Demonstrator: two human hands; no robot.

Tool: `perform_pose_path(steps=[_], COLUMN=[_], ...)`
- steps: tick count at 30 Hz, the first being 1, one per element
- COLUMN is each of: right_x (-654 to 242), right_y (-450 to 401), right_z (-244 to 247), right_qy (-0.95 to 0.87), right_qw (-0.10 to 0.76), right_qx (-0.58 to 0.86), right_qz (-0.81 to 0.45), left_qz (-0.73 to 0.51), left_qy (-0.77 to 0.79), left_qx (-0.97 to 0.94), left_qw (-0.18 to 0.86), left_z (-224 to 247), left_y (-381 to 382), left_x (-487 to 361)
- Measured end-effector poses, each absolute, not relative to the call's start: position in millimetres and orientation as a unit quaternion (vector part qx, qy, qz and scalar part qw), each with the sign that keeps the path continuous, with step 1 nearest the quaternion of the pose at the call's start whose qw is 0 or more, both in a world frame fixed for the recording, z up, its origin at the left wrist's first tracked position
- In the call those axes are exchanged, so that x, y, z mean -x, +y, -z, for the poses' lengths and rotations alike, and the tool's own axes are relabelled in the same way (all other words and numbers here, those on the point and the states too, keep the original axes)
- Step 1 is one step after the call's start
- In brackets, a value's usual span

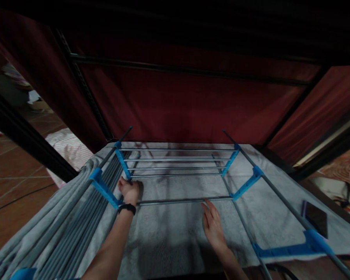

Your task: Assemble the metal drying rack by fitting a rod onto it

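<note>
Your left hand (129, 190) is wrapped tight round a steel rod at the left blue bracket (105, 189) of the rack frame (177, 163), which lies on the grey blanket (163, 233). Right of it, your right hand (212, 222) lies flat and empty, fingertips at the cross rod (183, 200). You look mid-assembly, so next that rod wants seating squarely into the bracket; a dark phone (316, 217) lies beyond the frame's right rail.

The rack (177, 171) has silver-grey metal rods and bright blue plastic joints. Under it lies a pale grey cloth (169, 229) with a soft, fuzzy surface. The curtain (186, 105) behind is dark red. The left hand (129, 190) has a black band (126, 209) at the wrist. A black phone (315, 217) lies at the right. The floor (14, 171) is reddish-brown tile.
</note>
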State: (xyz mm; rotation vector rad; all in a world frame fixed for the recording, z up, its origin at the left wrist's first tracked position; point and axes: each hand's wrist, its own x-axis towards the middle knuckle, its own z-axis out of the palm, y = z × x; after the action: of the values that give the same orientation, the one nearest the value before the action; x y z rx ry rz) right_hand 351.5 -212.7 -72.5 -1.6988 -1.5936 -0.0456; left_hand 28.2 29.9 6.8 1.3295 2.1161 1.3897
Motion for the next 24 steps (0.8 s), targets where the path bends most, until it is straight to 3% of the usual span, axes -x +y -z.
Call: perform_pose_path(steps=[4, 10, 16, 24], right_x=[-357, -361, -390, -410], right_y=[-219, -211, -196, -182], right_z=[77, 73, 69, 72], right_qy=[-0.612, -0.617, -0.642, -0.668], right_qw=[0.399, 0.387, 0.371, 0.342], right_qx=[0.681, 0.683, 0.669, 0.657], right_qz=[0.042, 0.050, 0.048, 0.066], left_qz=[-0.451, -0.311, -0.213, -0.189], left_qy=[0.649, 0.456, 0.415, 0.451], left_qx=[-0.603, -0.820, -0.875, -0.865], left_qw=[0.106, 0.152, 0.127, 0.111], left_z=[2, 12, 6, 11], left_y=[-18, -82, -92, -87], left_x=[-45, -59, -53, -44])
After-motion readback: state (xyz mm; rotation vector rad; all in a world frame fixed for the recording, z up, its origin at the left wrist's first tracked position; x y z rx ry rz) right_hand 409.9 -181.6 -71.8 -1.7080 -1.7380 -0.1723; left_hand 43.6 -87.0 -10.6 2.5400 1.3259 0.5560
